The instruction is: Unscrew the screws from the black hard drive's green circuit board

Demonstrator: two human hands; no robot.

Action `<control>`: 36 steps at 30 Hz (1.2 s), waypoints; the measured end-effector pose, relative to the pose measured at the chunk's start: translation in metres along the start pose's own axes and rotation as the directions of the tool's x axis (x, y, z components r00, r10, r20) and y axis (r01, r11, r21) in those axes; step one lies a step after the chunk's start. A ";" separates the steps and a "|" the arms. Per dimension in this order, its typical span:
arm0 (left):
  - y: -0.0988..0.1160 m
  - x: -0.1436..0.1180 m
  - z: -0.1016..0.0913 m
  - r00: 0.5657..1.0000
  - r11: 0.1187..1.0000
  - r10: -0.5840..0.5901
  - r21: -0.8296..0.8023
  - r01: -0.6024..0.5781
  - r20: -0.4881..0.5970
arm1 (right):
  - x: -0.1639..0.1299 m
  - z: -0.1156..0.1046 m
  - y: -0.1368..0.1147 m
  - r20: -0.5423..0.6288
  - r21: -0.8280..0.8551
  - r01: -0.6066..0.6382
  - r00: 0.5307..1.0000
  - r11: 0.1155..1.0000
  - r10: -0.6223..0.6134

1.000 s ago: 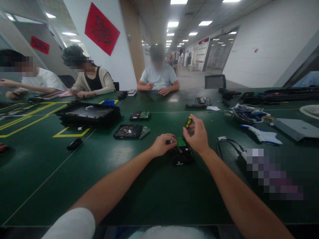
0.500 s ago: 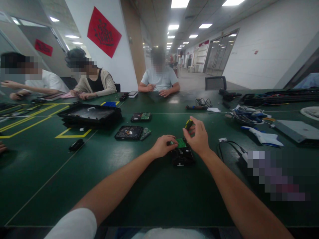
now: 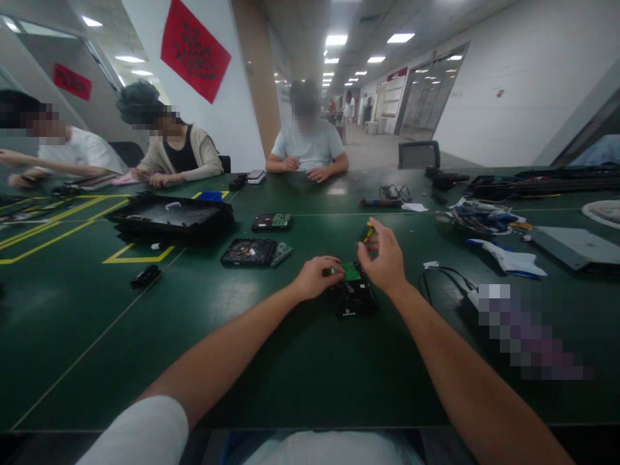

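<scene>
A black hard drive (image 3: 356, 299) with a green circuit board (image 3: 352, 271) lies on the green table in front of me. My left hand (image 3: 317, 276) has its fingers curled onto the drive's far left edge, gripping it beside the board. Above the drive's right side, my right hand (image 3: 383, 257) is closed around a small yellow-and-black screwdriver (image 3: 369, 232). The screwdriver is held tilted, and part of its handle is hidden behind my fingers. Its tip is too small to make out clearly.
Left of my hands lie another hard drive (image 3: 248, 252), a loose circuit board (image 3: 281, 254) and a further drive (image 3: 272, 221). A stack of black trays (image 3: 169, 219) stands beyond. On the right are a cable bundle (image 3: 477, 216), a white-and-blue glove (image 3: 513, 258) and a grey metal box (image 3: 576, 247). Several people sit opposite.
The view has tilted down slightly, so the scene shifts a little. The screwdriver has turned in my right hand and shows less of its handle. My left hand stays at the drive.
</scene>
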State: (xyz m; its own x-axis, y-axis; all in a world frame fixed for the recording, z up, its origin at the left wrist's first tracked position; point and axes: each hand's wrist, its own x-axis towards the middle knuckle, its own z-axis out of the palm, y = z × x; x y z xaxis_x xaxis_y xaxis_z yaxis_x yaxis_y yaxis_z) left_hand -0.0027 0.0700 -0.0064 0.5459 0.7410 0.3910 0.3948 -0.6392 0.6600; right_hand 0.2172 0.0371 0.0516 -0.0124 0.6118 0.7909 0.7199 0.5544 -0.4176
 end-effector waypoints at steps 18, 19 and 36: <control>0.001 0.000 0.000 1.000 0.999 0.026 -0.024 -0.026 -0.001 | 0.001 -0.001 -0.001 -0.003 0.012 -0.006 1.000 1.000 0.006; 0.001 0.000 0.000 1.000 0.999 0.029 -0.026 -0.029 -0.002 | 0.001 -0.001 0.000 0.002 0.014 -0.002 1.000 1.000 0.002; 0.002 -0.001 -0.001 1.000 1.000 0.022 -0.013 -0.022 -0.007 | 0.000 0.000 -0.002 -0.020 0.003 -0.015 1.000 1.000 0.015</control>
State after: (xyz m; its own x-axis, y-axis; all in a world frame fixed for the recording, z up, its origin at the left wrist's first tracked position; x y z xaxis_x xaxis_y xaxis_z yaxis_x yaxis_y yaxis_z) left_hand -0.0026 0.0683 -0.0045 0.5493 0.7282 0.4098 0.3728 -0.6525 0.6598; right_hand 0.2155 0.0359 0.0522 0.0124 0.6084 0.7935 0.7179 0.5470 -0.4306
